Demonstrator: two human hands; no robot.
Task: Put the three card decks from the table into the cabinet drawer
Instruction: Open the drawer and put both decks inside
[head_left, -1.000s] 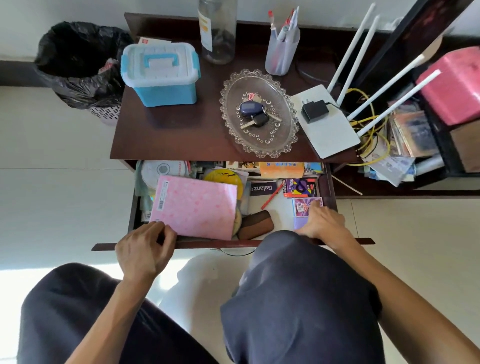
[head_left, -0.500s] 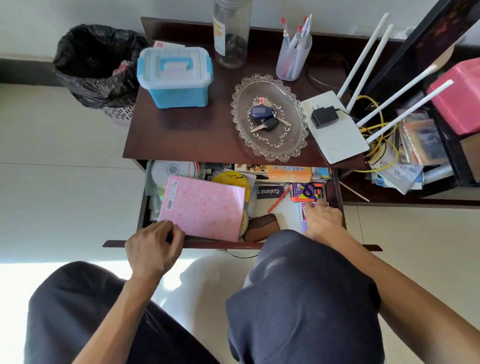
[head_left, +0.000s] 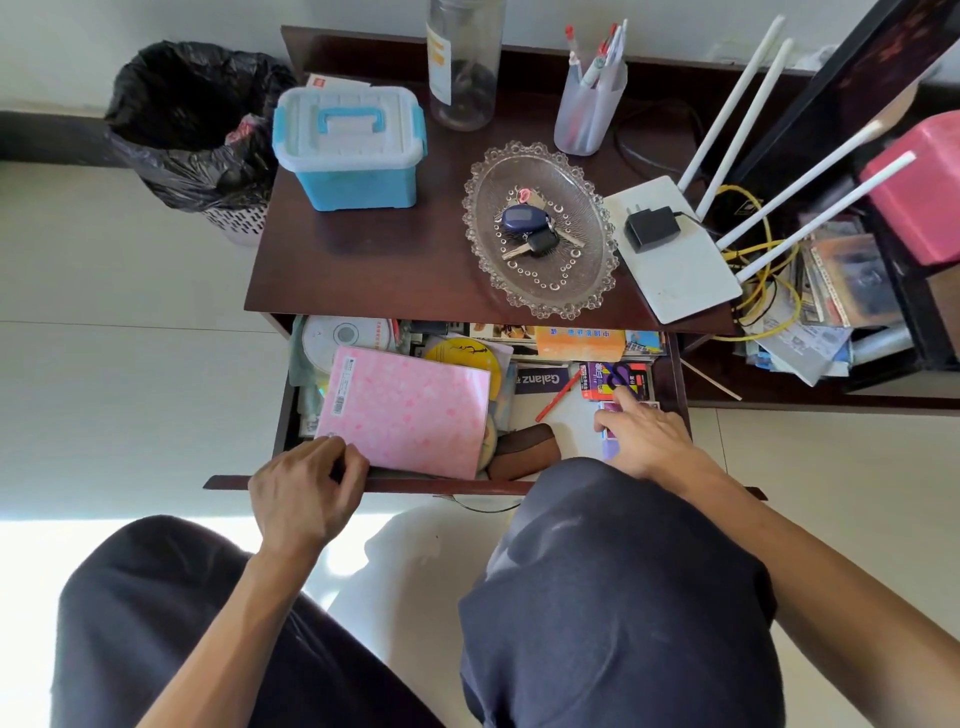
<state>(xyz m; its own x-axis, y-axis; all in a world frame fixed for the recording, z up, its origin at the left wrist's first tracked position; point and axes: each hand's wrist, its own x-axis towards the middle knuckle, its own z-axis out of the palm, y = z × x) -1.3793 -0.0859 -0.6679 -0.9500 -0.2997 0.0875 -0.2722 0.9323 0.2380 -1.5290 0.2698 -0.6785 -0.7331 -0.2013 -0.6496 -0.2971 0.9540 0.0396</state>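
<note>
The cabinet drawer (head_left: 441, 486) stands pulled out under the dark wooden top (head_left: 384, 270). A red and purple card deck (head_left: 613, 378) lies at the drawer's right rear. Just in front of it a purple card deck (head_left: 605, 448) lies mostly hidden under my right hand (head_left: 644, 439); my thumb is on its left edge and my index finger reaches up to the red deck. My left hand (head_left: 306, 486) curls over the drawer's front edge at the left. I see no third deck.
The drawer also holds a pink notebook (head_left: 405, 410), discs, a brown pouch (head_left: 524, 449) and a red pen. On the top stand a blue storage box (head_left: 348, 145), a glass dish with keys (head_left: 540, 228), a jar, a pen cup and a white router (head_left: 675, 270). My knees are below the drawer.
My right hand has slid forward over the purple deck, covering it, and its index finger now touches the red deck. My left hand has stayed on the drawer front.
</note>
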